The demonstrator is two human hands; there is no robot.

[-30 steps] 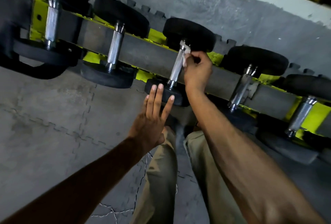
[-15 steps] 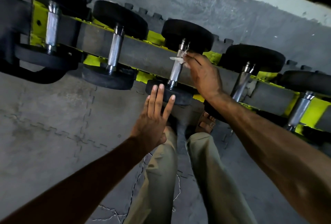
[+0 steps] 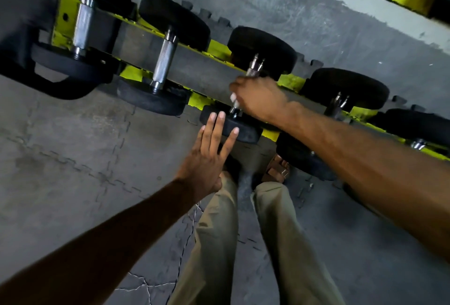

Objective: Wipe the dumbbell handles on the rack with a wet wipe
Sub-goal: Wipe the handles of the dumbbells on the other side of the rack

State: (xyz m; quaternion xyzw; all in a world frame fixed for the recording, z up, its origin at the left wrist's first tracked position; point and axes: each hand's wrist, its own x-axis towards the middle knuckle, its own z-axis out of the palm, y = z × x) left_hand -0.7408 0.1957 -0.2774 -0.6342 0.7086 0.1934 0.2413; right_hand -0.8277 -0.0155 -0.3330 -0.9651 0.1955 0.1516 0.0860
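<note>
A yellow and grey rack (image 3: 194, 70) holds a row of black dumbbells with chrome handles. My right hand (image 3: 258, 99) wraps around the handle of the middle dumbbell (image 3: 263, 49), with a bit of white wet wipe (image 3: 233, 97) showing at my fingers. Only the top of that handle (image 3: 254, 67) shows above my hand. My left hand (image 3: 209, 156) is flat, fingers straight, and its fingertips touch the near black head (image 3: 246, 131) of the same dumbbell.
More dumbbells sit to the left (image 3: 163, 61) and to the right (image 3: 341, 100) on the rack. Grey rubber floor mats (image 3: 73, 158) lie below. My legs in khaki trousers (image 3: 219, 243) and a sandalled foot (image 3: 277, 170) stand close to the rack.
My right hand slid down the middle handle from its top end to its lower part and closed round it with the wipe. My left hand stayed at the near head.
</note>
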